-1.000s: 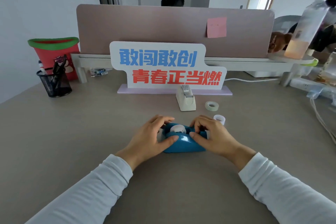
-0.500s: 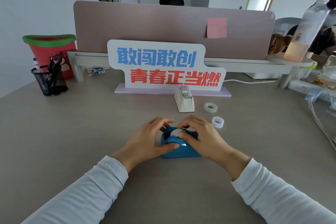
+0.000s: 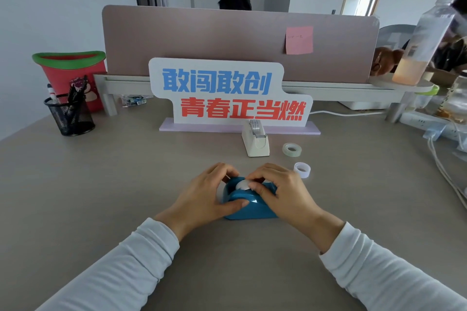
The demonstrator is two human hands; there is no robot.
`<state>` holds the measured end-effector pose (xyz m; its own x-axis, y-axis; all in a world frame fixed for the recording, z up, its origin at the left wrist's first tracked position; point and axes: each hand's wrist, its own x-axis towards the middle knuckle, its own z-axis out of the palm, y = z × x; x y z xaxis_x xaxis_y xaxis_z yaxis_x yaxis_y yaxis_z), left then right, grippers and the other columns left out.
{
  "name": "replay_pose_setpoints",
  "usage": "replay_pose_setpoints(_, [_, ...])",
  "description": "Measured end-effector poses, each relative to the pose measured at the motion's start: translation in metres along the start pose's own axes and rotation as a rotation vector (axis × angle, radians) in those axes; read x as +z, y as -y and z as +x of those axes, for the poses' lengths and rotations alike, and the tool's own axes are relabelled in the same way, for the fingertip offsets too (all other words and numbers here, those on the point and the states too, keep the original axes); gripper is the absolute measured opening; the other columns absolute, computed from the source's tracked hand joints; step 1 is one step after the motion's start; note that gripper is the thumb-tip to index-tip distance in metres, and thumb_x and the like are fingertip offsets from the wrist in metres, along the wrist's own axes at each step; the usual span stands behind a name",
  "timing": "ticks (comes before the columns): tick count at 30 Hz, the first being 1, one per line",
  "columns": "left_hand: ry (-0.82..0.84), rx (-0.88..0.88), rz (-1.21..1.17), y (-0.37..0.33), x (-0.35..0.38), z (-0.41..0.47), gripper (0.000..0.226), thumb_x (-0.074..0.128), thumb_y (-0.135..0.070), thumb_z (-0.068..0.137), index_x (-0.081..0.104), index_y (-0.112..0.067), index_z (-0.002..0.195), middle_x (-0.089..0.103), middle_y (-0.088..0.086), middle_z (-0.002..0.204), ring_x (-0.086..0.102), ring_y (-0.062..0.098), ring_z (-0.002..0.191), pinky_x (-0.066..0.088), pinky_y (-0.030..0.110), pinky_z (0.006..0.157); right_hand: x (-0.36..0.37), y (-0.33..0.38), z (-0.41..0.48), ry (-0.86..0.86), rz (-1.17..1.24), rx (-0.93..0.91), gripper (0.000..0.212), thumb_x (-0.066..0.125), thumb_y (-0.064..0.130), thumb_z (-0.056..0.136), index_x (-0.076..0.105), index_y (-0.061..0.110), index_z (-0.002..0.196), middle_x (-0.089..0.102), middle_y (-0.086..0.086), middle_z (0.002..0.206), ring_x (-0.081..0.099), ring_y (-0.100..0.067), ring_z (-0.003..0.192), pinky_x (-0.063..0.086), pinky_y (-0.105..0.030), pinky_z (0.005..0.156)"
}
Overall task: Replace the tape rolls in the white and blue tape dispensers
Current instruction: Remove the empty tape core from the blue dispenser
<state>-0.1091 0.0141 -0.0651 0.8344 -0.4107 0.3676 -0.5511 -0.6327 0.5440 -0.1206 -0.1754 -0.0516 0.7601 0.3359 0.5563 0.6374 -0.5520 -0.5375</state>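
Observation:
A blue tape dispenser (image 3: pixel 246 206) sits on the desk in front of me with a white roll (image 3: pixel 242 184) in its slot. My left hand (image 3: pixel 202 197) grips the dispenser's left side, thumb along its front. My right hand (image 3: pixel 283 192) covers its right side, fingertips pinching the white roll. Behind them a white tape dispenser (image 3: pixel 255 141) stands with a roll mounted in it. A greenish tape roll (image 3: pixel 292 149) and a small white roll (image 3: pixel 302 169) lie loose on the desk to the right.
A sign with blue and red characters (image 3: pixel 227 94) stands behind the white dispenser. A black mesh pen cup (image 3: pixel 69 115) and a red bin (image 3: pixel 69 76) are at far left. Cables and a power strip (image 3: pixel 427 124) run along the right edge. A person sits behind the pink partition (image 3: pixel 227 43).
My right hand has shifted left from the dispenser's right end onto the white roll. The left hand keeps its grip on the dispenser.

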Motion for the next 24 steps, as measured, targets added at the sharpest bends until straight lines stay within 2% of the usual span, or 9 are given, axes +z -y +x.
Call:
replay_pose_setpoints(2, [0.002, -0.003, 0.001, 0.0, 0.0, 0.0, 0.05, 0.056, -0.062, 0.062, 0.046, -0.03, 0.098, 0.054, -0.015, 0.099, 0.053, 0.003, 0.092, 0.044, 0.02, 0.08, 0.002, 0.001, 0.0, -0.008, -0.023, 0.001, 0.019, 0.054, 0.03, 0.083, 0.065, 0.015, 0.085, 0.063, 0.005, 0.08, 0.059, -0.011, 0.074, 0.053, -0.034, 0.07])
replay_pose_setpoints(5, [0.011, -0.018, -0.001, -0.002, 0.0, 0.001, 0.045, 0.063, -0.057, 0.062, 0.045, -0.031, 0.094, 0.055, -0.013, 0.097, 0.054, 0.005, 0.09, 0.045, 0.024, 0.08, 0.005, 0.007, 0.002, -0.039, -0.06, -0.014, 0.021, 0.051, 0.03, 0.085, 0.064, 0.013, 0.084, 0.063, 0.001, 0.081, 0.059, -0.015, 0.071, 0.053, -0.036, 0.067])
replay_pose_setpoints(9, [0.014, -0.051, -0.01, -0.004, -0.002, 0.001, 0.043, 0.072, -0.045, 0.065, 0.043, -0.029, 0.093, 0.057, -0.01, 0.097, 0.054, 0.007, 0.091, 0.045, 0.025, 0.082, 0.008, 0.011, 0.007, -0.092, -0.084, -0.036, 0.02, 0.051, 0.029, 0.086, 0.063, 0.012, 0.083, 0.063, 0.001, 0.081, 0.058, -0.012, 0.069, 0.051, -0.031, 0.063])
replay_pose_setpoints(11, [0.019, -0.064, -0.016, -0.003, -0.003, 0.0, 0.046, 0.07, -0.05, 0.063, 0.043, -0.03, 0.095, 0.057, -0.012, 0.1, 0.053, 0.005, 0.094, 0.043, 0.024, 0.084, 0.007, 0.008, 0.006, -0.116, -0.032, 0.008, 0.008, 0.057, 0.019, 0.086, 0.062, 0.013, 0.085, 0.06, 0.005, 0.08, 0.055, -0.009, 0.07, 0.051, -0.028, 0.066])
replay_pose_setpoints(14, [-0.07, -0.017, -0.06, -0.005, -0.004, -0.001, 0.045, 0.057, -0.059, 0.064, 0.049, -0.031, 0.099, 0.056, -0.014, 0.1, 0.053, 0.002, 0.096, 0.041, 0.017, 0.082, -0.001, 0.007, 0.004, -0.145, 0.054, 0.088, 0.004, 0.059, 0.014, 0.086, 0.062, 0.016, 0.087, 0.058, 0.015, 0.076, 0.056, -0.007, 0.076, 0.046, -0.013, 0.068])
replay_pose_setpoints(16, [-0.152, 0.048, -0.11, -0.01, -0.004, 0.0, 0.039, 0.054, -0.054, 0.071, 0.059, -0.026, 0.098, 0.056, -0.015, 0.095, 0.054, -0.001, 0.092, 0.041, 0.011, 0.078, -0.007, 0.009, 0.002, -0.147, 0.122, 0.104, 0.009, 0.06, 0.012, 0.085, 0.061, 0.022, 0.084, 0.06, 0.018, 0.076, 0.058, -0.007, 0.078, 0.045, -0.009, 0.068])
replay_pose_setpoints(20, [-0.218, 0.06, -0.278, -0.022, -0.001, -0.001, 0.017, 0.068, -0.036, 0.075, 0.066, -0.026, 0.088, 0.061, -0.013, 0.088, 0.058, 0.0, 0.087, 0.041, 0.006, 0.076, -0.015, 0.011, -0.001, -0.134, 0.263, 0.105, 0.024, 0.062, 0.012, 0.083, 0.059, 0.036, 0.081, 0.066, 0.023, 0.073, 0.062, -0.005, 0.072, 0.048, -0.011, 0.067])
replay_pose_setpoints(22, [-0.218, 0.046, -0.328, -0.025, -0.001, -0.002, 0.013, 0.068, -0.037, 0.074, 0.065, -0.033, 0.086, 0.064, -0.013, 0.083, 0.059, 0.001, 0.085, 0.042, 0.007, 0.077, -0.02, 0.008, -0.003, -0.111, 0.304, 0.11, 0.019, 0.063, 0.012, 0.082, 0.064, 0.031, 0.084, 0.068, 0.021, 0.076, 0.063, -0.003, 0.072, 0.047, -0.011, 0.066])
replay_pose_setpoints(24, [-0.21, 0.034, -0.345, -0.028, -0.001, -0.002, 0.014, 0.068, -0.042, 0.074, 0.064, -0.035, 0.085, 0.064, -0.015, 0.089, 0.06, 0.002, 0.085, 0.042, 0.008, 0.077, -0.024, 0.005, -0.005, -0.078, 0.341, 0.118, 0.015, 0.064, 0.011, 0.081, 0.068, 0.023, 0.089, 0.07, 0.019, 0.078, 0.065, -0.003, 0.077, 0.047, -0.01, 0.07])
